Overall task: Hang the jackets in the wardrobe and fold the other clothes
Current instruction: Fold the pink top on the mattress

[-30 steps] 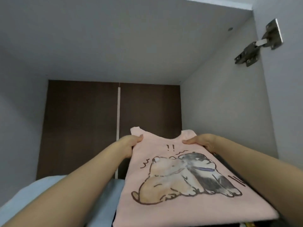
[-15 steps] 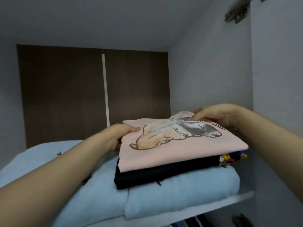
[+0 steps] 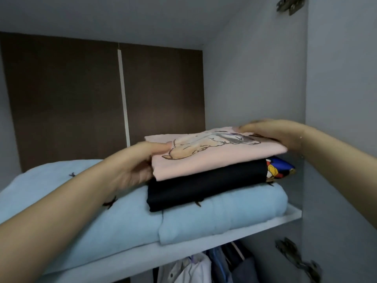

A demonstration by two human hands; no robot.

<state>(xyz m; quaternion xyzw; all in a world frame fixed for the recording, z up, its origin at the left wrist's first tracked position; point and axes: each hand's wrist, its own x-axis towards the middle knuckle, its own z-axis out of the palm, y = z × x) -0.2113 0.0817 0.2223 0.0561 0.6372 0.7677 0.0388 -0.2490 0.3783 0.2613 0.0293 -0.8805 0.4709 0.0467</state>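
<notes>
The left hand [image 3: 132, 166] grips the left edge of the folded pink T-shirt [image 3: 214, 160], thumb on top, fingers tucked beneath. The right hand [image 3: 273, 132] lies flat on its far right corner. The shirt runs left to right between them, atop a black garment [image 3: 204, 188] and light-blue blanket [image 3: 204, 219] near the shelf [image 3: 224, 237] front edge. No readable writing, only a cartoon print.

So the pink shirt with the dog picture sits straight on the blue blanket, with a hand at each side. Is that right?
Not quite. In the head view the pink shirt lies on a folded black garment, which rests on the blue blanket. The left hand and right hand are at its two sides.
</notes>
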